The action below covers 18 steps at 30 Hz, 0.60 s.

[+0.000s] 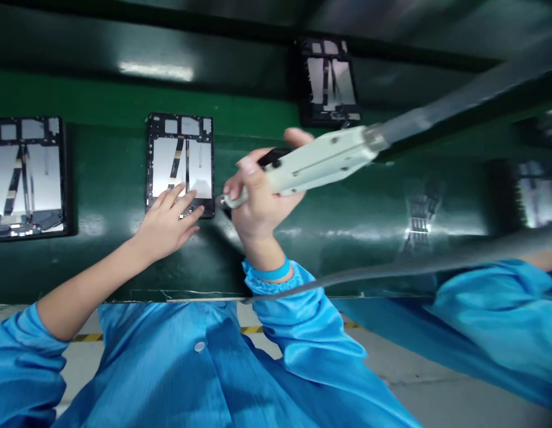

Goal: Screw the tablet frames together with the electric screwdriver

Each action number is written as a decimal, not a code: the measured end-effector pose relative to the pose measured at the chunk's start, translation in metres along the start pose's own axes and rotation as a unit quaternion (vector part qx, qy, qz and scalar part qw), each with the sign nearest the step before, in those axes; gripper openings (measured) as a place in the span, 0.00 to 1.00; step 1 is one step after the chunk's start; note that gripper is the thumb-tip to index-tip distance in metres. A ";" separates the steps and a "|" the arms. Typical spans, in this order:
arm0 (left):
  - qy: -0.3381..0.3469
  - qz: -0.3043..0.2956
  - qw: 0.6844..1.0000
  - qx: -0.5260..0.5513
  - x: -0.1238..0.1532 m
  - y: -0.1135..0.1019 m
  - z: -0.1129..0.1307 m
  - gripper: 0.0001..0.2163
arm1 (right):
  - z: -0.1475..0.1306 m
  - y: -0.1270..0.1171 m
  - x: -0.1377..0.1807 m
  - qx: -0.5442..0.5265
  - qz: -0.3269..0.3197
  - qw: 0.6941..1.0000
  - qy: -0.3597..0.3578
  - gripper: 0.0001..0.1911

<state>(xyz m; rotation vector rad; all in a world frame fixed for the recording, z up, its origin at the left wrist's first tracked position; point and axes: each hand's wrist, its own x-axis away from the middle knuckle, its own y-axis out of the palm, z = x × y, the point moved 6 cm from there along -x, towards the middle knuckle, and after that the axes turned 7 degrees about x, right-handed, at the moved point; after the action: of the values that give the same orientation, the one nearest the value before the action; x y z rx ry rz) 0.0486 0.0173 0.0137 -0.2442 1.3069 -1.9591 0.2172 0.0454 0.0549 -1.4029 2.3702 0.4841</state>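
In front of me an opened tablet [200, 160] lies on the green work surface, its silver inside and ribbon cables facing up. My left hand [171, 217] rests with spread fingers over the tablet's lower edge, hiding part of it. My right hand [262, 190] is wrapped round a pale electric screwdriver [325, 159], held slanted just right of the tablet. The screwdriver's tip end points down and left, close to the tablet's lower right corner; blur hides whether they touch. A thick grey cable [419, 122] runs from its rear to the upper right.
Another opened tablet [44, 172] lies at the left, and one more [332, 83] sits farther back. At the right edge is a blurred tablet [537, 190]. A grey cord [369, 267] crosses the lower right, near a co-worker's blue sleeve [494, 297].
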 end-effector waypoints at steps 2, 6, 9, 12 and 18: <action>-0.020 -0.006 0.999 -0.024 0.004 0.000 0.004 0.17 | 0.003 -0.019 -0.015 -0.002 0.018 1.000 -0.010 0.29; -0.043 -0.009 0.998 -0.052 0.008 -0.003 0.007 0.16 | 0.011 -0.051 -0.031 -0.001 0.045 0.999 -0.026 0.29; -0.063 -0.013 0.996 -0.065 0.009 0.000 0.011 0.18 | 0.011 -0.058 -0.029 0.002 0.062 0.998 -0.021 0.26; -0.087 0.010 0.992 -0.089 0.010 0.003 0.016 0.20 | 0.008 -0.054 -0.025 0.017 0.058 0.998 0.005 0.28; -0.074 0.068 0.991 -0.085 0.015 0.003 0.017 0.21 | 0.011 -0.050 -0.019 0.035 0.044 0.997 0.060 0.33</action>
<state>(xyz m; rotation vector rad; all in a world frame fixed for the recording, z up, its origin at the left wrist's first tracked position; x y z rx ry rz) 0.0489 -0.0053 0.0157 -0.3675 1.3568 -1.6858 0.2708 0.0424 0.0480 -1.3368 2.5277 0.3438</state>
